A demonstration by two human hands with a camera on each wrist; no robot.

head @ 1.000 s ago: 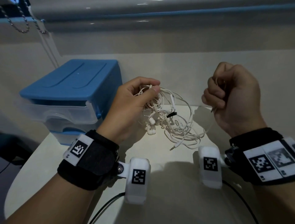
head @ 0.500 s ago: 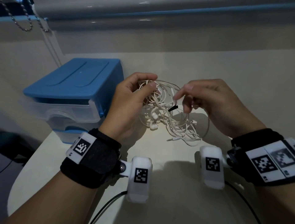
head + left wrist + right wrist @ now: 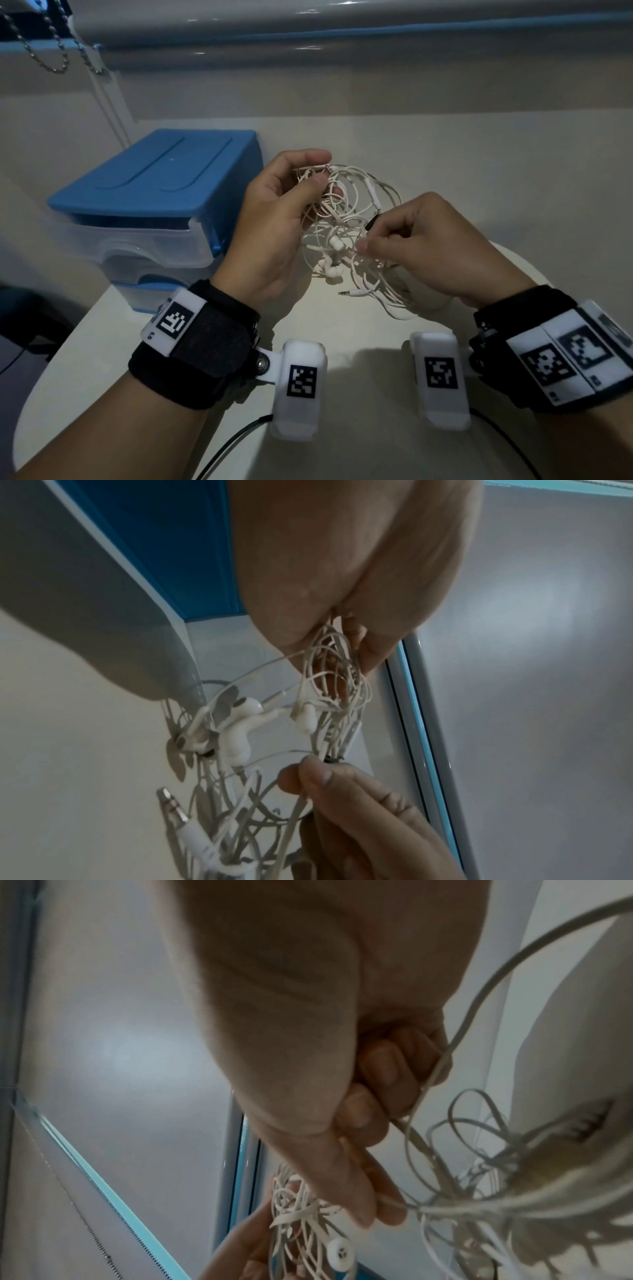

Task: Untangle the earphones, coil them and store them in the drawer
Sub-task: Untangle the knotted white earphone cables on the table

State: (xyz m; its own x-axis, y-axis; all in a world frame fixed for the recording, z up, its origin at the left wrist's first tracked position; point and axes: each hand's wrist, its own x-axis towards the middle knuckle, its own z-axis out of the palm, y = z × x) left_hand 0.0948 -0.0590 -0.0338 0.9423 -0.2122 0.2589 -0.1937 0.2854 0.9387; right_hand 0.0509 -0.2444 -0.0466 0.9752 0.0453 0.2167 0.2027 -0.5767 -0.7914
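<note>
A tangled bundle of white earphones hangs above the white table, earbuds and jack plug dangling at the bottom. My left hand pinches the top of the tangle between thumb and curled fingers; the left wrist view shows cable loops bunched under its fingertips. My right hand pinches a strand low in the tangle, and in the right wrist view its thumb and forefinger close on a cable. The blue-topped drawer unit stands to the left, its clear drawers closed.
The round white table carries the drawer unit at its left rear. A wall and a window sill run behind. A bead chain hangs at the upper left. Black cables trail from my wrist cameras over the near table edge.
My right hand came down from a raised fist at the right, moved left into the tangle and now pinches a strand lower down. The left hand kept hold of the top.
</note>
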